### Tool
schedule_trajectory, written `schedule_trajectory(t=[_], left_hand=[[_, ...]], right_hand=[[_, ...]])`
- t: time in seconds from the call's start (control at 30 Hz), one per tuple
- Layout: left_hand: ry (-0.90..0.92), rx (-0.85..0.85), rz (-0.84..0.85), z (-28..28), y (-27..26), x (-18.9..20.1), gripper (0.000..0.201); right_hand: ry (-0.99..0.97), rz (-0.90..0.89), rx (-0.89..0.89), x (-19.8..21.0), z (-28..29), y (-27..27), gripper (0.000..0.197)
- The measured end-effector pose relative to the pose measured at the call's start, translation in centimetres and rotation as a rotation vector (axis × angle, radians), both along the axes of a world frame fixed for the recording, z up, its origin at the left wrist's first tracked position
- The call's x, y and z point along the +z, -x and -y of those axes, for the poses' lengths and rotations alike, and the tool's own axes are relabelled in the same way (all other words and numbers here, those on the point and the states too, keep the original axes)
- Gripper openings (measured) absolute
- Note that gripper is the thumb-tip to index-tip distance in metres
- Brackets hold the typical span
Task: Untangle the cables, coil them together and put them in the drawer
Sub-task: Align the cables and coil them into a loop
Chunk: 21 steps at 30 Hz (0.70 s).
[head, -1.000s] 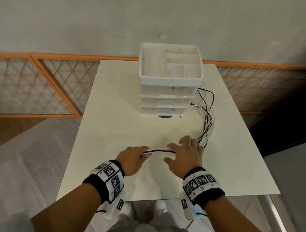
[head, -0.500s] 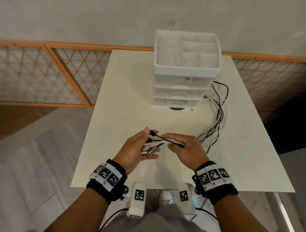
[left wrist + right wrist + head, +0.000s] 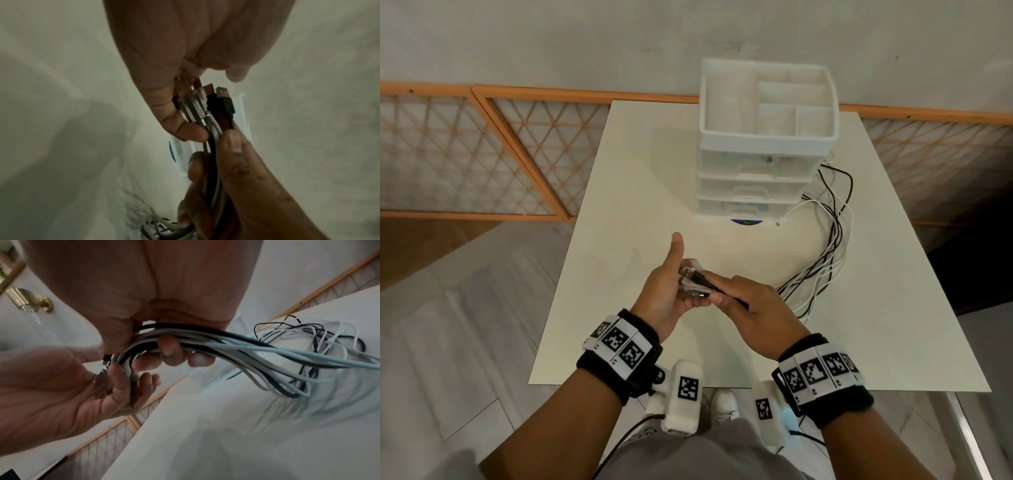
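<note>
Both hands were raised over the near part of the table (image 3: 619, 192), meeting on the cables (image 3: 822, 267). Right hand (image 3: 753, 318) was wrapped around the bundle, fingers (image 3: 170, 350) curled under the black and white strands, thumb on top. Left hand (image 3: 667, 291) held the plug ends (image 3: 213, 100) against its palm, fingers loosely curled around them, thumb sticking up free. Beyond the right hand the rest of the cables trailed slack across the table in loose loops, running up the right side of the drawer unit (image 3: 767, 161). The unit stood at the far edge of the table; all three drawers looked closed.
</note>
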<state>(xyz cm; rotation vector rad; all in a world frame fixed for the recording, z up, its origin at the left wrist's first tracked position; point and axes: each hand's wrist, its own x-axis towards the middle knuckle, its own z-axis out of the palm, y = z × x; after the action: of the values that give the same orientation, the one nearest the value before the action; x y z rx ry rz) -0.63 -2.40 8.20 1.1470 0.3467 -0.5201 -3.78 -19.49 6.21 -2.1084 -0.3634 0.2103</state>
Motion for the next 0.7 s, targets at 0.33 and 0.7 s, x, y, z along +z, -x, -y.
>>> schedule_trajectory(t=[0.33, 0.7], left_hand=[[-0.288, -0.032, 0.285, 1.2, 0.5, -0.4, 0.034], [-0.300, 0.025, 0.260, 2.7, -0.1, -0.3, 0.042]], right_hand=[[0.017, 0.061, -0.046, 0.6, -0.3, 0.0, 0.032], [-0.291, -0.092, -0.299, 1.1, 0.4, -0.9, 0.020]])
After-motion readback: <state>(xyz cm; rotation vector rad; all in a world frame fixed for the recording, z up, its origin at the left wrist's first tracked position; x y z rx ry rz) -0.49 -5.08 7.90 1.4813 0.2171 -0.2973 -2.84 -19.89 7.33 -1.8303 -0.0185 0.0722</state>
